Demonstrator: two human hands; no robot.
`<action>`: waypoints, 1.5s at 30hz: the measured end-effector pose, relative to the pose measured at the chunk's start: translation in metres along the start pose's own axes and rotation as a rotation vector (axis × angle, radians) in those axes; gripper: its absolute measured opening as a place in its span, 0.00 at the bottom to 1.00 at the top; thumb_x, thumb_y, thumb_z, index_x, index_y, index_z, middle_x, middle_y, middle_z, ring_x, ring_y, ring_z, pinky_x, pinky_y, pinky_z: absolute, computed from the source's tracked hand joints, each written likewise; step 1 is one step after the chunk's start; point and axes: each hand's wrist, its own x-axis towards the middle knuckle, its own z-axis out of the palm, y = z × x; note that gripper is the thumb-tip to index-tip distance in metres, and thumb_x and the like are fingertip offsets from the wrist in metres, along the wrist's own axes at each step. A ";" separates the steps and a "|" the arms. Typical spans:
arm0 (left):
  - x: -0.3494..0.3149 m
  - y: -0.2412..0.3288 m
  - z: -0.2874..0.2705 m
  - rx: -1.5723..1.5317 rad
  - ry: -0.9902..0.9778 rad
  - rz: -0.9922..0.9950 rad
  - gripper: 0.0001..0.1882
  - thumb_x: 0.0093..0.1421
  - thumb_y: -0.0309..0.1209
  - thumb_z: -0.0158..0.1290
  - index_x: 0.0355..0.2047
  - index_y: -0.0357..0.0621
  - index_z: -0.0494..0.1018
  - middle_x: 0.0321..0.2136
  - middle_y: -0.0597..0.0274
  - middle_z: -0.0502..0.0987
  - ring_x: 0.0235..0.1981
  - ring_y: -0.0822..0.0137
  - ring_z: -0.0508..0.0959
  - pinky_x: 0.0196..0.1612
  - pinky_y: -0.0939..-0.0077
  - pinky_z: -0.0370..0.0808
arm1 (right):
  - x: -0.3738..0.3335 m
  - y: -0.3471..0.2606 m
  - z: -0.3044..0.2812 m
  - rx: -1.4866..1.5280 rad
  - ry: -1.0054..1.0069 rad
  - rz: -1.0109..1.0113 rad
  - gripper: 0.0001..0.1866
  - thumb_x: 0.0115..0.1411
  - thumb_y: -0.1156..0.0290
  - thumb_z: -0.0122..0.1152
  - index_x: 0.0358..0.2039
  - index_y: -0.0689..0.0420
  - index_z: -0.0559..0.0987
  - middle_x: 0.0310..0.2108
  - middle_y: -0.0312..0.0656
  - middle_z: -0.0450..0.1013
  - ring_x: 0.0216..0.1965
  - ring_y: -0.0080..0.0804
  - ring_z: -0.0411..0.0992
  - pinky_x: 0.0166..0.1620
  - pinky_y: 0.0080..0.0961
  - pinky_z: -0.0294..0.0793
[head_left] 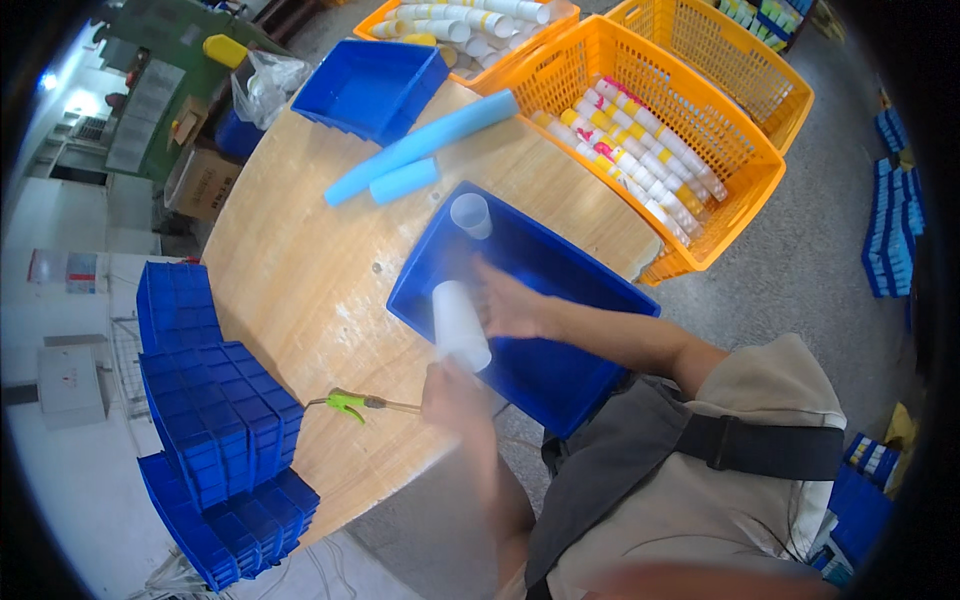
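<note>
White smooth cylinder (461,328) sits in left fingers (452,374) over rectangular blue tray (572,385).

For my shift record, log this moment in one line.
Left hand: at white roll, lower end, blurred | right hand: beside roll, contact unclear | blue bin: translucent cylinder at upper corner | green-handled tool: on table

A flat, pale wood-grained tabletop (300,270) spreads left of and beyond the left hand (455,395). Farther left of that hand stands a plain white wall (60,215) with a boxy, off-white cabinet (72,383). Far beyond it, up-left, are a green-painted panel (130,50) and a bright white light (48,80). Speckled grey floor (740,290) lies right of the right hand (508,302).
</note>
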 end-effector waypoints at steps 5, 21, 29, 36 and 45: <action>-0.003 0.019 -0.028 0.117 -0.039 0.204 0.13 0.57 0.29 0.62 0.18 0.44 0.71 0.14 0.54 0.71 0.14 0.49 0.71 0.18 0.61 0.65 | 0.049 0.018 0.017 0.236 0.261 0.256 0.21 0.66 0.54 0.58 0.49 0.57 0.71 0.37 0.43 0.73 0.34 0.38 0.76 0.40 0.45 0.79; 0.109 -0.038 0.154 0.451 -0.532 0.171 0.22 0.65 0.52 0.53 0.36 0.43 0.77 0.26 0.49 0.82 0.29 0.49 0.84 0.30 0.54 0.79 | -0.076 -0.119 -0.072 -0.149 -0.045 -0.227 0.29 0.71 0.55 0.54 0.62 0.65 0.66 0.58 0.51 0.68 0.56 0.38 0.70 0.56 0.38 0.74; 0.072 0.052 0.110 0.143 -0.303 -0.019 0.22 0.65 0.43 0.57 0.49 0.38 0.73 0.33 0.51 0.81 0.33 0.51 0.81 0.36 0.59 0.76 | -0.122 -0.151 -0.464 -1.487 0.873 0.301 0.21 0.58 0.61 0.63 0.46 0.63 0.78 0.42 0.55 0.78 0.47 0.49 0.77 0.52 0.41 0.76; -0.053 0.146 0.129 -0.282 -0.828 -0.466 0.20 0.66 0.33 0.56 0.53 0.31 0.70 0.40 0.46 0.78 0.39 0.52 0.79 0.48 0.61 0.75 | -0.114 -0.083 -0.536 -1.578 0.973 0.565 0.36 0.47 0.68 0.71 0.56 0.64 0.68 0.57 0.58 0.67 0.56 0.53 0.70 0.52 0.45 0.77; -0.044 0.212 0.150 -0.357 -0.908 -0.527 0.19 0.66 0.35 0.56 0.48 0.29 0.72 0.39 0.46 0.78 0.41 0.55 0.78 0.45 0.65 0.75 | -0.106 -0.205 -0.492 -0.599 0.181 0.577 0.30 0.47 0.58 0.76 0.47 0.60 0.77 0.39 0.41 0.78 0.40 0.30 0.76 0.44 0.29 0.76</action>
